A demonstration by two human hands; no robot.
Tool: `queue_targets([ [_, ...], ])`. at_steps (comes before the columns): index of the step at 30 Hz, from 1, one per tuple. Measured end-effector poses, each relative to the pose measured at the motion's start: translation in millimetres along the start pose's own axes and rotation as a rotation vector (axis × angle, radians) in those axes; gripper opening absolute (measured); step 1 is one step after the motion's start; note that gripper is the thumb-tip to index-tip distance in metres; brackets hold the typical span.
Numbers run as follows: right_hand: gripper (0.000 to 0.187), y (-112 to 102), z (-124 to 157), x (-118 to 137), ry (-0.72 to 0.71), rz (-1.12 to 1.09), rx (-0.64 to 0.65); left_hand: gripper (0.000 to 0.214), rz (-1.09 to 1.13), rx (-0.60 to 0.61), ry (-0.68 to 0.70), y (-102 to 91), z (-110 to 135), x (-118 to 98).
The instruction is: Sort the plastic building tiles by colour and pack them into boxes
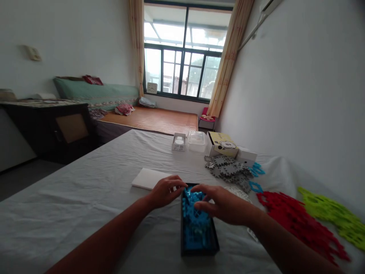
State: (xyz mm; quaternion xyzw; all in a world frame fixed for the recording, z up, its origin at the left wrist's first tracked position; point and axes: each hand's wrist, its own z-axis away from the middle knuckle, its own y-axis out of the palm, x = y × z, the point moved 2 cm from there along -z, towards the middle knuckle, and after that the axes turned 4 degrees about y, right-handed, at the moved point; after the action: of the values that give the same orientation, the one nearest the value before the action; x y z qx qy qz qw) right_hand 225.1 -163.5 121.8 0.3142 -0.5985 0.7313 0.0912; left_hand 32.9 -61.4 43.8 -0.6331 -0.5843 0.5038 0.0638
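Note:
A narrow black box (184, 243) lies on the white sheet in front of me, filled with bright blue plastic interlocking pieces (195, 224). My left hand (168, 191) is curled at the far left corner of this box, its fingertips gripping the rim. Over the blue pieces, my right hand (221, 202) reaches in from the right with thumb and forefinger apart. Nothing shows between those fingers, though the other fingers are partly hidden. Just behind my left hand lies a flat white box lid or panel (146, 179).
Right of the box lie white lattice pieces (239, 193), a grey pile (230, 169), loose blue pieces (256, 186), a red heap (296, 220) and a lime-green heap (336, 213). Farther back stand a small white box (178, 142), a clear tub (196, 140) and a yellow carton (224, 144).

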Motion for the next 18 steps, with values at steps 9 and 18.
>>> queue_targets([
  [9, 0.018, 23, 17, -6, 0.015, 0.076, -0.120, 0.021, -0.087, 0.072, 0.082, -5.5, -3, -18],
  [18, 0.020, 4, 20, -22, -0.112, 0.104, -0.214, 0.023, -0.040, 0.063, 0.034, -1.4, -4, -12],
])
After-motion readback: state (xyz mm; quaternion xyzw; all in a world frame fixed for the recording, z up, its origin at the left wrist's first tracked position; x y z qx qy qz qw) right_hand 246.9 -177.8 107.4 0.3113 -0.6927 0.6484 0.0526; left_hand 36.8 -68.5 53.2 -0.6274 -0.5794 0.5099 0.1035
